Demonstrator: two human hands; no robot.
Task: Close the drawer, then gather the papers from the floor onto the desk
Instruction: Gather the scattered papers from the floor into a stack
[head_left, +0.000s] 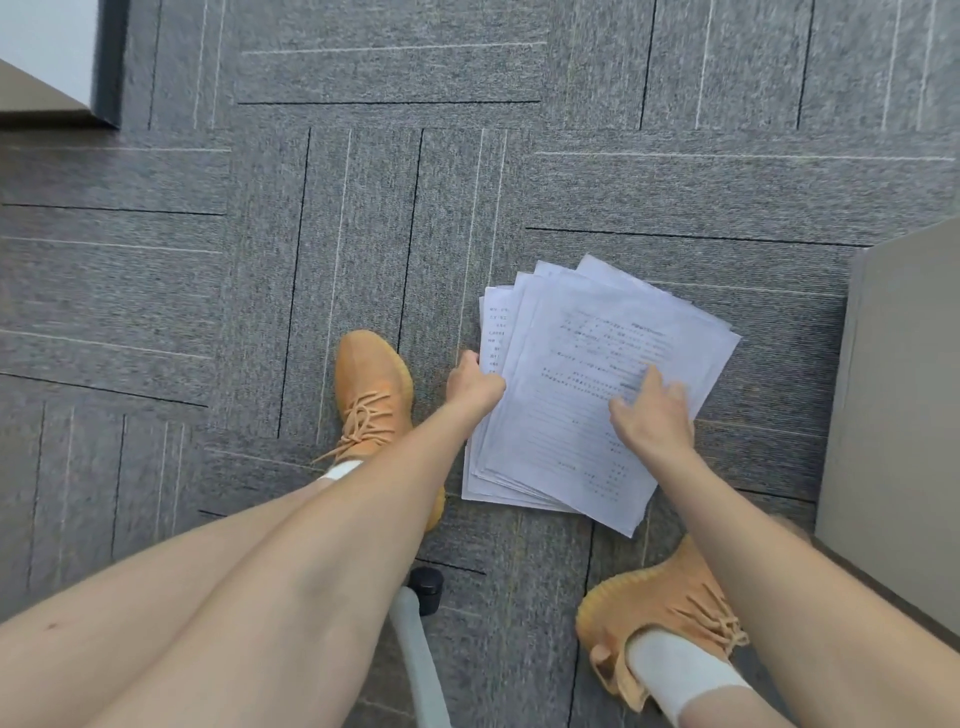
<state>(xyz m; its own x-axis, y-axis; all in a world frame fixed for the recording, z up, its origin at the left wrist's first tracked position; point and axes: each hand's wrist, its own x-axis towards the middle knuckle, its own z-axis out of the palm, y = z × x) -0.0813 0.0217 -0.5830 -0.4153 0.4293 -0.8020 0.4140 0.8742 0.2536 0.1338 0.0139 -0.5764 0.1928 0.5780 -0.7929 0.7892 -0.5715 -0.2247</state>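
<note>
A fanned stack of several white printed papers (587, 374) lies on the grey carpet between my feet. My left hand (474, 385) grips the stack's left edge, fingers curled under it. My right hand (652, 415) rests flat on top of the sheets near the right side, fingers spread. The drawer and the desk top are out of view.
My orange sneakers stand on the carpet, one (371, 400) left of the papers, one (660, 613) below them. A beige cabinet side (893, 415) rises at the right. A white chair leg with a black caster (426, 587) sits between my feet. A wall corner (109, 62) is top left.
</note>
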